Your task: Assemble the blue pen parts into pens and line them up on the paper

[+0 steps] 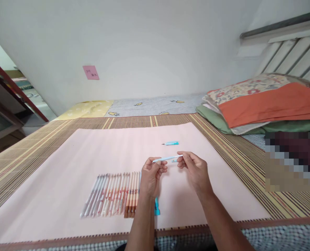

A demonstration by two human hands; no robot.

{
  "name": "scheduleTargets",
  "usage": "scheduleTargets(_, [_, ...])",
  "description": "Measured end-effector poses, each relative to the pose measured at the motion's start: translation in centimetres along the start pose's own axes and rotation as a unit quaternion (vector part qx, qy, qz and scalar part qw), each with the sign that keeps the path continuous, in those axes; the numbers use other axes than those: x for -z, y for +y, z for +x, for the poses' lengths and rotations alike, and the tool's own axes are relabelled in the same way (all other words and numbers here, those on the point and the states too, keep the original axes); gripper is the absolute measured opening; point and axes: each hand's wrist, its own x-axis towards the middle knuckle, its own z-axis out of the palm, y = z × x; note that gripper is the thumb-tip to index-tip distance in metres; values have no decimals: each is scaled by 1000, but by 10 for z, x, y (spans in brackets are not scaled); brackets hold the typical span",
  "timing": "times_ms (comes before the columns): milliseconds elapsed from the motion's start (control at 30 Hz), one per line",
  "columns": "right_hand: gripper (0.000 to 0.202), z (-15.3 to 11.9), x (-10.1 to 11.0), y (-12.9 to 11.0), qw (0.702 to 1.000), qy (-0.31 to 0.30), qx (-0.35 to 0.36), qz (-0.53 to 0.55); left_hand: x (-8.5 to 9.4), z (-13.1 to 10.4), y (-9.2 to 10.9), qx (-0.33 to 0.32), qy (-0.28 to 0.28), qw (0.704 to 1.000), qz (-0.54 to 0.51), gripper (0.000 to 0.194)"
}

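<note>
Pink sheet (97, 153) on striped mat (26, 150), white wall behind; pens (113, 195) in row. Left hand (151, 177) and right hand (195, 170) each pinch an end of a pen barrel (166, 159).

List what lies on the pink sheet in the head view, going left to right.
Row of pens → left hand → light blue pen barrel held between both hands → right hand. The small blue pen part lies farther back, above the barrel, so its place in the order is unclear.
</note>
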Motion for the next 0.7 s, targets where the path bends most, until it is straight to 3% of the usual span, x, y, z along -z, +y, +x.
scheduleTargets(433, [37,-4,-6,1,1000,-19,-4,-3,0,-2,-3,-47,0,998,50,34])
scheduleTargets(700, [34,2,2,4,1000,-6,-17,14,-2,-3,-2,-53,16,996,66,36])
